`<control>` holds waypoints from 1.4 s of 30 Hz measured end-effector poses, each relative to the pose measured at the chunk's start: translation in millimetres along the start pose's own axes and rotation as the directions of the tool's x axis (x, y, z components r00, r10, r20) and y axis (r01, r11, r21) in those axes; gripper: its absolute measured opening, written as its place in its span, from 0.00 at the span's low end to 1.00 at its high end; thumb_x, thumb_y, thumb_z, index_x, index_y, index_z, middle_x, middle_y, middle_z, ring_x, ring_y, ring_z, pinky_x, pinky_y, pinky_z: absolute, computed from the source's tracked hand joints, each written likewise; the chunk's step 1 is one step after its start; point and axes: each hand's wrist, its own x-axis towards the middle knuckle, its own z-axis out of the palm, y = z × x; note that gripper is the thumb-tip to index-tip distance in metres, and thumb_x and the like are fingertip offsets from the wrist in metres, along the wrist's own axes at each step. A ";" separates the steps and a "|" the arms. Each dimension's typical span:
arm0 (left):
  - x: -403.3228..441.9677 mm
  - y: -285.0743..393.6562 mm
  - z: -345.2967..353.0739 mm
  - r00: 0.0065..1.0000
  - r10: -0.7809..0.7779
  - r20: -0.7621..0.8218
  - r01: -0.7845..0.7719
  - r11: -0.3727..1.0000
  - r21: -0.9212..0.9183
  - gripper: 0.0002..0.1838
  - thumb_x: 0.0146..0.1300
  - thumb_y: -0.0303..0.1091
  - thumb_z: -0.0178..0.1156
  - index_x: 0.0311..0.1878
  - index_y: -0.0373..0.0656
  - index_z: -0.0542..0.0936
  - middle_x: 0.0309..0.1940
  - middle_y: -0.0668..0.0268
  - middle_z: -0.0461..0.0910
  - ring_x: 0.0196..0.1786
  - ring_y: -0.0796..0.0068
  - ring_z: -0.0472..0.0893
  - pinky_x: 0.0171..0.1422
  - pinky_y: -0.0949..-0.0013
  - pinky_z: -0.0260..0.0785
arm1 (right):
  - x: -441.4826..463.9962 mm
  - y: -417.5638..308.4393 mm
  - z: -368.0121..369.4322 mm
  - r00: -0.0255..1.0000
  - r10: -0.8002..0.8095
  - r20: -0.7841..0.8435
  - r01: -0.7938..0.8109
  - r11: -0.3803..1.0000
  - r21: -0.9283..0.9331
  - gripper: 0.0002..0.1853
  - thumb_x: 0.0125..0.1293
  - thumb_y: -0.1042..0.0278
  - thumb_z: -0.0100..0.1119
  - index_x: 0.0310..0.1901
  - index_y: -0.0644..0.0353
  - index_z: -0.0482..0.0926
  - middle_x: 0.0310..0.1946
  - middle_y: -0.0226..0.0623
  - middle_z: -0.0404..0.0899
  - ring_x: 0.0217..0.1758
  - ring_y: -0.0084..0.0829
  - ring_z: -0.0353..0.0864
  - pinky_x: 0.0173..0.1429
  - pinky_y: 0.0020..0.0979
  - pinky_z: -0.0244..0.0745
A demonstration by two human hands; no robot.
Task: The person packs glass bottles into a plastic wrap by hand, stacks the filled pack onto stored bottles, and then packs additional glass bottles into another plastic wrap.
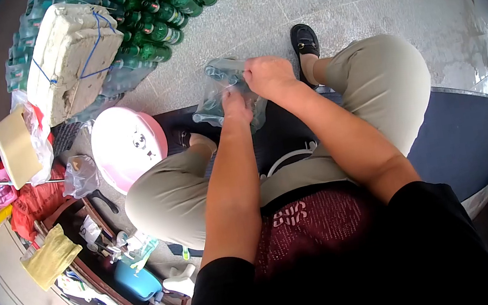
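Low over the floor between my legs is a crumpled clear plastic bag [217, 96]. Bluish, see-through shapes like clear bottles show in it, though their exact kind is hard to make out. My right hand [270, 77] has its fingers closed on the bag's upper right side. Lower and to the left, my left hand [236, 105] is closed on the plastic near the bag's middle. Both hands are close together, and the backs of the hands partly hide the fingertips.
Several green bottles [166, 33] stand at the upper left, beside white foam boards [69, 58] tied with blue string. A pink basin [123, 146] is by my left leg. Left of me lies a brown box [102, 281] of odds and ends. A dark mat [460, 142] is under me.
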 end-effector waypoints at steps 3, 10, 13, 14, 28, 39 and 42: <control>-18.1 30.3 18.6 0.983 -0.178 0.036 0.171 0.974 0.149 0.13 0.72 0.37 0.42 0.52 0.44 0.71 0.48 0.61 0.75 0.49 0.64 0.76 0.41 0.66 0.77 | 33.5 2.0 -20.4 0.996 -0.078 -0.050 0.088 0.962 0.258 0.16 0.63 0.53 0.53 0.48 0.47 0.79 0.46 0.42 0.80 0.50 0.43 0.78 0.55 0.41 0.72; 14.6 22.8 3.5 0.956 -0.282 -0.088 0.293 0.937 0.188 0.21 0.65 0.43 0.57 0.57 0.44 0.70 0.44 0.59 0.76 0.43 0.62 0.79 0.39 0.72 0.78 | 101.8 -7.3 25.3 0.799 -0.543 0.259 0.453 0.826 0.334 0.20 0.62 0.52 0.56 0.56 0.39 0.75 0.54 0.39 0.75 0.60 0.42 0.71 0.61 0.40 0.66; 36.0 10.3 -32.3 0.787 -0.224 0.574 -0.458 0.411 0.788 0.19 0.63 0.37 0.58 0.56 0.46 0.70 0.40 0.61 0.77 0.40 0.61 0.80 0.37 0.67 0.77 | 119.4 -7.7 23.1 0.715 -0.551 0.429 0.441 0.833 0.335 0.18 0.64 0.51 0.53 0.55 0.40 0.75 0.55 0.41 0.75 0.59 0.42 0.72 0.61 0.40 0.66; 59.0 -3.1 -39.9 0.782 -0.172 0.599 -0.440 0.529 0.726 0.17 0.64 0.39 0.57 0.54 0.47 0.71 0.38 0.63 0.78 0.38 0.63 0.80 0.38 0.65 0.75 | 120.4 -9.9 31.1 0.766 -0.555 0.325 0.466 0.827 0.316 0.18 0.67 0.51 0.48 0.56 0.41 0.74 0.55 0.40 0.75 0.59 0.42 0.72 0.61 0.40 0.66; 38.7 11.7 32.3 0.971 -0.240 0.020 0.183 0.789 0.587 0.16 0.66 0.45 0.51 0.49 0.46 0.74 0.38 0.65 0.76 0.39 0.71 0.76 0.38 0.66 0.72 | 137.1 -9.2 23.4 0.729 -0.477 0.492 0.305 0.869 0.390 0.19 0.72 0.50 0.39 0.59 0.40 0.71 0.60 0.35 0.71 0.64 0.38 0.67 0.68 0.38 0.59; 51.6 5.9 14.6 0.935 -0.352 0.050 0.300 0.857 0.418 0.12 0.67 0.39 0.50 0.48 0.45 0.74 0.38 0.65 0.75 0.41 0.70 0.76 0.37 0.66 0.71 | 137.7 -19.6 19.6 0.788 -0.421 0.449 0.280 0.895 0.348 0.20 0.72 0.51 0.40 0.61 0.41 0.70 0.61 0.36 0.71 0.66 0.39 0.66 0.69 0.39 0.58; 28.2 20.9 12.2 0.918 -0.392 0.055 0.396 0.911 -0.114 0.09 0.67 0.33 0.49 0.48 0.44 0.74 0.39 0.65 0.75 0.42 0.70 0.76 0.36 0.66 0.70 | 136.5 -17.9 23.3 0.804 -0.409 0.431 0.282 0.901 0.329 0.19 0.72 0.52 0.40 0.61 0.41 0.71 0.60 0.37 0.71 0.65 0.39 0.66 0.68 0.38 0.59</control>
